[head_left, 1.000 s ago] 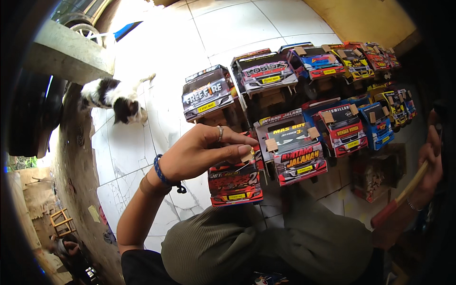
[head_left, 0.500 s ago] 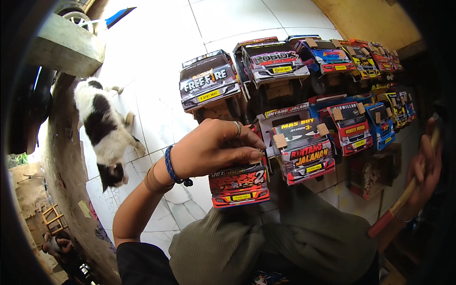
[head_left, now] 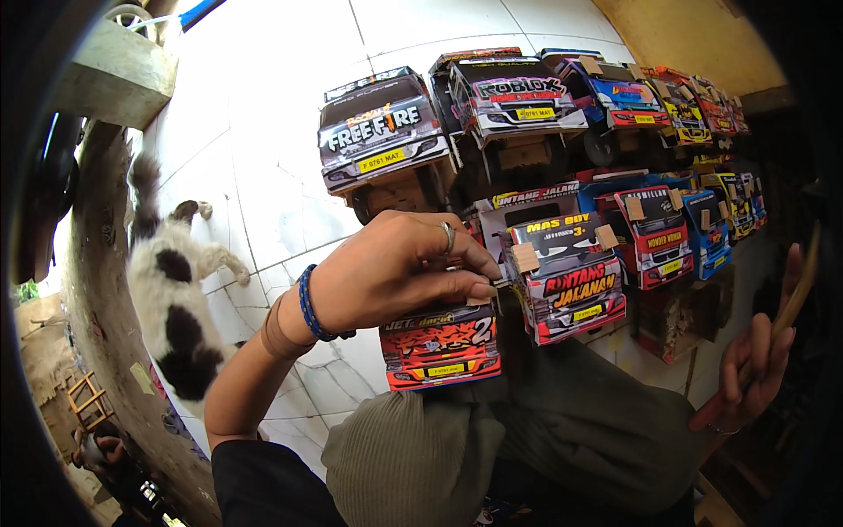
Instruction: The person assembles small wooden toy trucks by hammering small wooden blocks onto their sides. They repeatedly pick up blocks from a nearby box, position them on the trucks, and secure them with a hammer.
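Observation:
My left hand [head_left: 395, 277] is closed in a pinch over the top of a red and orange toy truck [head_left: 442, 356], which stands in front of my knees. Whatever is between thumb and fingertips is too small to make out. Beside it is another toy truck [head_left: 575, 285], dark-windowed with a red and white front and small wooden blocks on its cab. At the right, my right hand [head_left: 751, 373] grips the wooden handle of a hammer [head_left: 797, 294], held upright; its head is lost in the dark rim.
Several colourful toy trucks [head_left: 382, 132] stand in two rows on the white tiled floor [head_left: 290, 202]. A black and white cat [head_left: 180, 299] lies at the left, near a concrete post [head_left: 118, 75]. Olive cloth [head_left: 413, 448] covers my knees. Far lower left, a wooden frame [head_left: 88, 400] shows.
My right hand and the hammer have shifted, the handle now standing steeper. The left hand keeps its pinch on the truck's top. The cat has moved lower, its head now hidden behind my left arm.

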`<state>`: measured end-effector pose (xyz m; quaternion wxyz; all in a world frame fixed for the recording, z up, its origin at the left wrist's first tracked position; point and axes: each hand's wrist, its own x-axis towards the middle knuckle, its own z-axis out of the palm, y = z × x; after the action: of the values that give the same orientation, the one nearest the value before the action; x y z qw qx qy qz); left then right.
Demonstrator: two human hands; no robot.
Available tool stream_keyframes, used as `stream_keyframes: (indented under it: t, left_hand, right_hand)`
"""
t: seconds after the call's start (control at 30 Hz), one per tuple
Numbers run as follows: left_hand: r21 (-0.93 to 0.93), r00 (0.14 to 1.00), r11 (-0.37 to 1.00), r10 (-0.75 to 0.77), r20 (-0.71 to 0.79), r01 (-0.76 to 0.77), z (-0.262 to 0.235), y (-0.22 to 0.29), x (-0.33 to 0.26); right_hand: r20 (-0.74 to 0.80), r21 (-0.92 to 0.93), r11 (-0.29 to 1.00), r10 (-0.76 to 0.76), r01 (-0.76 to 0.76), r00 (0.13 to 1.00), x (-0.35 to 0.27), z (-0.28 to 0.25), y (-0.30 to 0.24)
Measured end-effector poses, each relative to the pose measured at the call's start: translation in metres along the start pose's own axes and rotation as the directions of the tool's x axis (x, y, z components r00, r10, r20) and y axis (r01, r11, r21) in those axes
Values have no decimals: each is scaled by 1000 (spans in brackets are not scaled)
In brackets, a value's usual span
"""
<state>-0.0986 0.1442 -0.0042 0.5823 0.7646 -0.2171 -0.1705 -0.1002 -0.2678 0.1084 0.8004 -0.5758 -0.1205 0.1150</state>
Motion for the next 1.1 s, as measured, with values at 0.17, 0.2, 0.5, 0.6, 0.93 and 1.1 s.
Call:
stream_keyframes:
  t: [0.17,0.2,0.5,0.6,0.93,1.1]
  left_hand:
    - [-6,1000,1000,-13,8,13,-1,-3,1]
    - [-12,1000,1000,-26,13,26,-2,-4,1]
    - [-153,998,987,-59,-11,56,0,-9,2]
    - [-147,998,988,-58,-13,56,1,-9,2]
    - [-67,999,998,19,-29,-21,2,-12,4]
    - [-62,999,998,23,-34,-25,2,-10,4]
  right_hand:
    - [-16,-54,998,41,-42,999,9,16,6]
    - [-27,-55,996,75,-76,997,11,19,8]
    - [14,-616,672,532,-411,847,34,36,9]
    - [287,-779,593,624,-202,727,50,35,16]
    - [361,-823,544,724,-163,588,63,58,33]
    - [340,-813,555,698,-177,630,57,60,42]
